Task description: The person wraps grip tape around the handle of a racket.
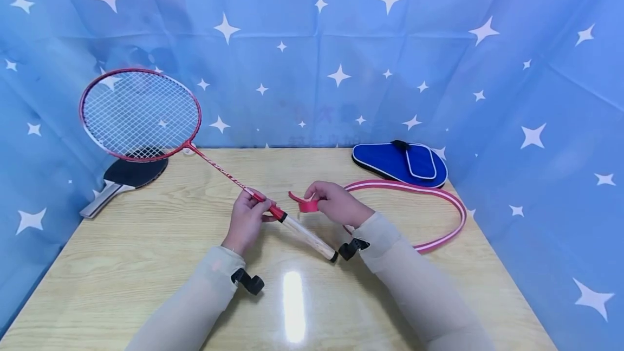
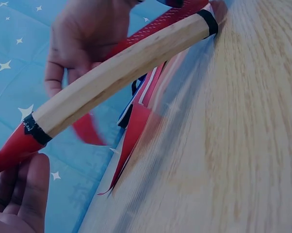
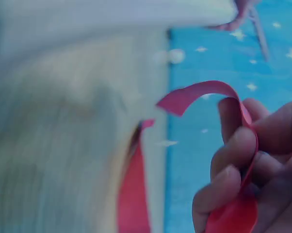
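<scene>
A red badminton racket (image 1: 219, 168) is held at a slant over the table, its strung head raised at the left and its bare wooden handle (image 1: 309, 237) pointing toward the front right. My left hand (image 1: 247, 218) grips it at the red cone just above the wood. Beside the handle, my right hand (image 1: 341, 203) pinches a red grip tape (image 1: 308, 206). One tape end (image 3: 180, 99) curls free past the fingers in the right wrist view. A long pink-red strip with a white band (image 1: 460, 207) loops across the table; its link to the pinched tape is hidden.
A black table tennis bat (image 1: 138, 172) lies at the left back, partly behind the racket head. The blue paddle case (image 1: 385, 160) rests at the back right edge. Starry blue cloth (image 1: 312, 91) hangs around the wooden table (image 1: 146, 253).
</scene>
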The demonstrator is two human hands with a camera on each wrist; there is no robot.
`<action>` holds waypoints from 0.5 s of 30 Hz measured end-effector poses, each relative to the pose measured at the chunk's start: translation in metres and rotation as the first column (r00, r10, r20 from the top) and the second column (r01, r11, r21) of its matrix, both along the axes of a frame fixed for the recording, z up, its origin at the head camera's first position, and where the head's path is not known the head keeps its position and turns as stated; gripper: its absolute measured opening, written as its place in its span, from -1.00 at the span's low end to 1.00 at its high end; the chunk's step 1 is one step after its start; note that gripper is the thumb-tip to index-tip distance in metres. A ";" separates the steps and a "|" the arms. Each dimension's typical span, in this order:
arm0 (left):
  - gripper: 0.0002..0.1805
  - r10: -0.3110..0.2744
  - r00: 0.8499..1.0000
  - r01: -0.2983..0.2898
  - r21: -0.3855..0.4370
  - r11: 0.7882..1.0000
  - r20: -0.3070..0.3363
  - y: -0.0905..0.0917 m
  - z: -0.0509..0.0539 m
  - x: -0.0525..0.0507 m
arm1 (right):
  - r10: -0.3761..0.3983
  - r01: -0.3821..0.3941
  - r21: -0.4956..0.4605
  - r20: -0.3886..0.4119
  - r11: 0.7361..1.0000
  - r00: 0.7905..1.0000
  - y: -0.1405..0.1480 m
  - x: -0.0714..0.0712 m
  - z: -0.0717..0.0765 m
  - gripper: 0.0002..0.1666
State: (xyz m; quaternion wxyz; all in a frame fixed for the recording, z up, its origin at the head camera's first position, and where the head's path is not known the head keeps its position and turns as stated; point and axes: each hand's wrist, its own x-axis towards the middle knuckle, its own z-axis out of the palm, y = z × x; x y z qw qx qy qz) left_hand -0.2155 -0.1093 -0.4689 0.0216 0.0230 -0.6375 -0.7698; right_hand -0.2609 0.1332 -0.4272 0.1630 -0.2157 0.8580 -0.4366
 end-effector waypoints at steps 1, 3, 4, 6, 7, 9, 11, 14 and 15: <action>-0.86 -0.007 1.000 0.007 0.009 1.000 -0.007 0.000 0.000 0.000 | -0.010 0.010 -0.022 0.002 1.000 1.000 -0.001 0.001 0.002 -0.63; -0.87 -0.013 1.000 0.013 0.004 1.000 -0.010 0.000 0.000 -0.001 | -0.018 0.018 -0.057 0.000 0.998 1.000 -0.004 0.002 0.006 -0.68; -0.87 -0.015 1.000 0.015 -0.004 1.000 -0.010 0.000 -0.001 -0.001 | -0.014 0.014 -0.074 0.001 0.997 1.000 -0.006 0.003 0.008 -0.69; -0.87 -0.016 1.000 0.016 -0.030 0.999 -0.004 -0.001 -0.001 0.000 | 0.011 -0.011 -0.105 0.001 0.994 1.000 -0.009 0.006 0.013 -0.72; -0.88 -0.015 1.000 0.015 -0.036 0.999 -0.003 -0.001 -0.002 0.000 | 0.026 -0.025 -0.116 0.003 0.993 1.000 -0.011 0.008 0.014 -0.72; -0.87 -0.014 1.000 0.014 -0.049 0.999 -0.002 -0.001 -0.002 0.001 | 0.050 -0.049 -0.136 0.004 0.990 0.999 -0.015 0.011 0.018 -0.74; -0.88 -0.017 1.000 0.017 -0.053 0.998 -0.009 0.000 -0.002 0.002 | 0.063 -0.060 -0.162 0.010 0.985 0.998 -0.018 0.014 0.020 -0.76; -0.87 -0.020 1.000 0.019 -0.042 0.999 -0.020 0.000 -0.002 0.001 | 0.059 -0.060 -0.170 -0.009 0.984 0.998 -0.022 0.016 0.022 -0.78; -0.87 -0.021 1.000 0.020 -0.038 0.999 -0.023 0.000 -0.001 0.001 | 0.056 -0.059 -0.166 -0.019 0.984 0.998 -0.024 0.017 0.022 -0.78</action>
